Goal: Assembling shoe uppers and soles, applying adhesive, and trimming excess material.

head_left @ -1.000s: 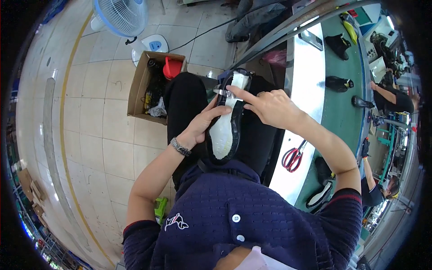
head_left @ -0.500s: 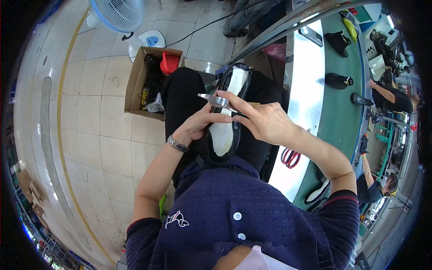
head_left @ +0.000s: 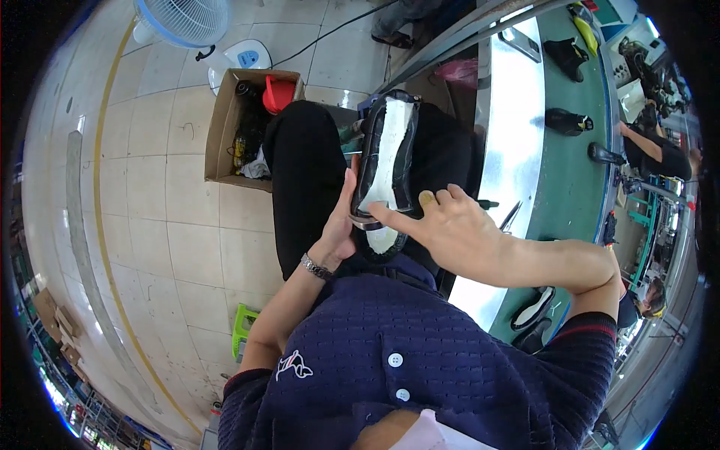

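A black shoe (head_left: pixel 409 161) lies sole side up over my lap, its toe-to-heel length pointing away from me, with a long white strip down its underside. My left hand (head_left: pixel 341 221) steadies it from the left, palm and fingers against its side. In my right hand (head_left: pixel 457 229) is a hammer-like tool (head_left: pixel 365 223), its shiny metal head lying across the lower part of the shoe. My right index finger stretches along the tool toward that head; the other fingers are curled, and most of the handle is hidden.
To my right runs a metal-edged bench (head_left: pixel 510 127) beside a green conveyor belt (head_left: pixel 559 165) carrying black shoes (head_left: pixel 568 121). A cardboard box (head_left: pixel 217 139) with a red container (head_left: pixel 279 94) stands on the floor at left, near a fan (head_left: pixel 187 21). Co-workers sit beyond the belt.
My right hand and the tool have moved down the shoe toward me. My left hand has shifted from over the shoe's underside to its left side.
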The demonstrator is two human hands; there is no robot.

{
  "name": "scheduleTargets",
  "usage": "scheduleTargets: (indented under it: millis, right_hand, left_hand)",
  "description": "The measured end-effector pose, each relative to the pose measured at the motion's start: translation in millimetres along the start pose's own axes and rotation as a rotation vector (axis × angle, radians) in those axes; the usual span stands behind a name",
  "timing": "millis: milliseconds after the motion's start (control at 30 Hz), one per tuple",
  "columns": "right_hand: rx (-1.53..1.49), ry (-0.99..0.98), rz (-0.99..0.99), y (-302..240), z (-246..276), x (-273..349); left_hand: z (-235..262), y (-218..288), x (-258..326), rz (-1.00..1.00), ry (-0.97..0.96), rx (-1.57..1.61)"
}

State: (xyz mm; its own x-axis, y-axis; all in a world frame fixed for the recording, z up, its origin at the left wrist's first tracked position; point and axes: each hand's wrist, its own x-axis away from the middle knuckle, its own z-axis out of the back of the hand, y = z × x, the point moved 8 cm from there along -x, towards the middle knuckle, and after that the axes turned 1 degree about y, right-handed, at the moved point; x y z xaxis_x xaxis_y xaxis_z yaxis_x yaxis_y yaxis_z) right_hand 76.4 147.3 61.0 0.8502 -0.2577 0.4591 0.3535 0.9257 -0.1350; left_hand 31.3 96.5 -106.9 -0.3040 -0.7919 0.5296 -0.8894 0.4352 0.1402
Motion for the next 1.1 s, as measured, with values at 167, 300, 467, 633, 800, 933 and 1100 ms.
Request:
scheduleTargets:
  millis: [167,300,467,633,800,933,1100]
  right_hand:
    - [-0.057,0.016,0.042,18.6,-17.2,2.8]
    - [-0.181,0.003,0.043,22.4,-32.5,3.0]
    - [-0.258,0.033,-0.031,20.8,-26.4,11.3]
    - [-0.361,0.158,0.013,14.3,42.1,7.4]
    - [-0.155,0.105,0.064,26.3,-2.6,-30.8]
    - [0.04,0.118,0.11,12.7,8.4,-17.9]
    - [-0.195,0.072,-0.027,21.9,-15.6,-21.7]
  left_hand:
    - [6.3,-3.9,3.7,0.025,-0.036,0.065]
    - [3.7,6.5,8.8,-0.067,-0.063,-0.072]
    - [-2.4,8.7,8.3,-0.048,0.051,-0.057]
    - [1.6,21.4,16.2,-0.16,0.107,-0.324]
    - [-3.2,25.5,15.9,-0.091,0.117,-0.299]
    - [-0.5,29.4,14.7,-0.089,0.113,-0.379]
    - [8.5,17.7,8.0,0.097,-0.05,-0.322]
